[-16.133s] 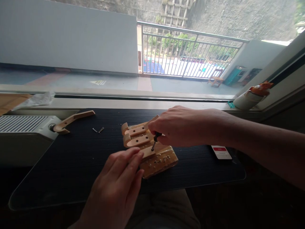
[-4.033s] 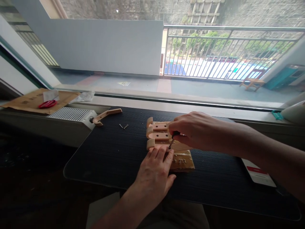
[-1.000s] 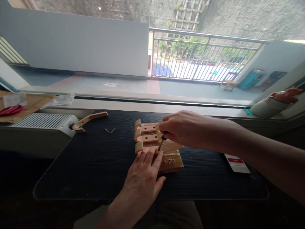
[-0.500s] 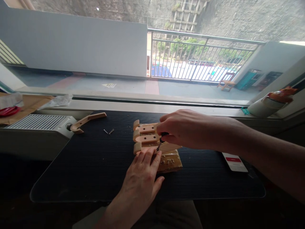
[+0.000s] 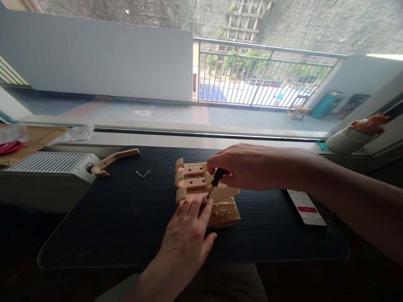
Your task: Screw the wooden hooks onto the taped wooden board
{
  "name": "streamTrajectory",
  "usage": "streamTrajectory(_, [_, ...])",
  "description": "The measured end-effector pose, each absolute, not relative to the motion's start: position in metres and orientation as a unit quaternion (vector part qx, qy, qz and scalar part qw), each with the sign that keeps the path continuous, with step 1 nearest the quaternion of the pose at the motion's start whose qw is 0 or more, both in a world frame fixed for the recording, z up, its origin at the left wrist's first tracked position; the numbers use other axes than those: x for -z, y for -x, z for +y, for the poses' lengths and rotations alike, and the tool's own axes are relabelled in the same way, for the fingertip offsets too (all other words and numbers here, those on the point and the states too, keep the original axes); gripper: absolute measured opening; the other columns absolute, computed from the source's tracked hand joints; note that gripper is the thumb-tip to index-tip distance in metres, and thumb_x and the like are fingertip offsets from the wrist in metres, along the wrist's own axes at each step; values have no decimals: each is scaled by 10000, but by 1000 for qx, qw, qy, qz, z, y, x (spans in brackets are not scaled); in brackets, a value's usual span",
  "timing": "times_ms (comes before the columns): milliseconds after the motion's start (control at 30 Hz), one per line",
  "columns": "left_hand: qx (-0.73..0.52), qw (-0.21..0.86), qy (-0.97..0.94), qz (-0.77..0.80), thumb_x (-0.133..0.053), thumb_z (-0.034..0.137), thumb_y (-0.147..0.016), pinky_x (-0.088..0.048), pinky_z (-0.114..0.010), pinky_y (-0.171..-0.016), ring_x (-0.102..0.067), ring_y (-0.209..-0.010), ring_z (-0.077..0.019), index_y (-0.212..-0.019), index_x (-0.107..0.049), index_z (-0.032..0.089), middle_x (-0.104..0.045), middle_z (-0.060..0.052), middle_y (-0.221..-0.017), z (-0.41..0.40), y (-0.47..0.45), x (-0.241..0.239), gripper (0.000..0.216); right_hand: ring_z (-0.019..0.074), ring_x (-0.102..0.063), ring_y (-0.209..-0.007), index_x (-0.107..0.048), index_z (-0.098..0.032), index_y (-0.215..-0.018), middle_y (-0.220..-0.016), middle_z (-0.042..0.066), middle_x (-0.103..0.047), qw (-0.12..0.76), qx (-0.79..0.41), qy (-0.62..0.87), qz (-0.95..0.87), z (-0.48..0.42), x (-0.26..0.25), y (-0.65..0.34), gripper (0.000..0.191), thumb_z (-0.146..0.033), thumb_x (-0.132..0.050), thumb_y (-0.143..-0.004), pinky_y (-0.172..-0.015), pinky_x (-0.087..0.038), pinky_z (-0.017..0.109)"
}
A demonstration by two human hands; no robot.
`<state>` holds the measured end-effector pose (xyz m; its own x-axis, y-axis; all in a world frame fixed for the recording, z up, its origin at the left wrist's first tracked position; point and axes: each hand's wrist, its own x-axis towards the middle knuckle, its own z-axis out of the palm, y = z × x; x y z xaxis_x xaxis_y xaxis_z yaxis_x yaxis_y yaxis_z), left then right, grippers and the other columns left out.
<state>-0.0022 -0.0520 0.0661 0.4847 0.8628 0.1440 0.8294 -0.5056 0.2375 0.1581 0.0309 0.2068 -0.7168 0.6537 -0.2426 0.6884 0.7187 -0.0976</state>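
My right hand (image 5: pixel 233 163) is closed round the black handle of a screwdriver (image 5: pixel 217 178). The screwdriver slants down to the left, and its tip meets the nearest curved wooden hook (image 5: pixel 181 196) beside my left fingertips. Flat on that hook lies my left hand (image 5: pixel 189 222), fingers stretched out, thumb apart. Two more wooden hooks, the middle one (image 5: pixel 192 182) and the far one (image 5: pixel 192 170), lie in a row behind it, each showing dark screw holes. All rest on a tape-wrapped board (image 5: pixel 231 214), with several small screws (image 5: pixel 223 212) on its near part.
A loose wooden hook (image 5: pixel 115 158) and a few long screws (image 5: pixel 143 173) lie on the black table (image 5: pixel 110 226). A phone (image 5: pixel 307 208) is under my right forearm. A white radiator (image 5: pixel 56 163) stands left, a window behind.
My right hand has turned on the handle, so more of the screwdriver shows. The tip stays at the same spot. My left hand has not moved.
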Motion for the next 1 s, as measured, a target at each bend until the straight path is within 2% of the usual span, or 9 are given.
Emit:
streamTrajectory(133, [-120, 71, -858, 494, -587, 287, -766, -336, -476, -1040, -361, -1254, -298, -1310, -434, 181, -431, -118, -1340, -52, 2, -66, 575, 94, -476, -599, -622, -126, -776, -720, 46, -619, 124, 78, -358, 922, 31, -208, -155, 177, -155, -454, -825, -554, -305, 227])
streamTrajectory(467, [-119, 68, -859, 493, -588, 278, -769, -346, -475, -1033, -369, -1249, -296, -1307, -436, 184, -436, -116, -1330, -52, 2, -68, 567, 90, -390, -506, -648, -123, -797, -639, 39, -587, 145, 31, -385, 911, 26, -210, -151, 222, -189, -437, -824, -474, -235, 242])
streamTrajectory(633, [-120, 69, -861, 490, -586, 280, -771, -342, -476, -1036, -366, -1249, -295, -1310, -430, 183, -435, -117, -1331, -53, 2, -68, 570, 101, -462, -585, -668, -183, -888, -733, 31, -627, 110, 62, -353, 927, 29, -214, -153, 207, -212, -482, -802, -534, -273, 238])
streamTrajectory(800, [-114, 75, -860, 492, -574, 287, -777, -324, -479, -1047, -345, -1263, -298, -1322, -421, 171, -417, -123, -1350, -53, 3, -67, 578, 99, -471, -603, -666, -153, -813, -748, 46, -636, 148, 62, -351, 922, 30, -211, -147, 209, -148, -457, -814, -552, -285, 233])
streamTrajectory(1000, [-113, 82, -861, 490, -570, 286, -779, -309, -476, -1059, -332, -1272, -295, -1327, -415, 167, -410, -125, -1354, -52, 3, -68, 581, 102, -416, -553, -653, -140, -791, -670, 49, -605, 153, 39, -380, 911, 29, -208, -142, 240, -190, -423, -836, -529, -252, 249])
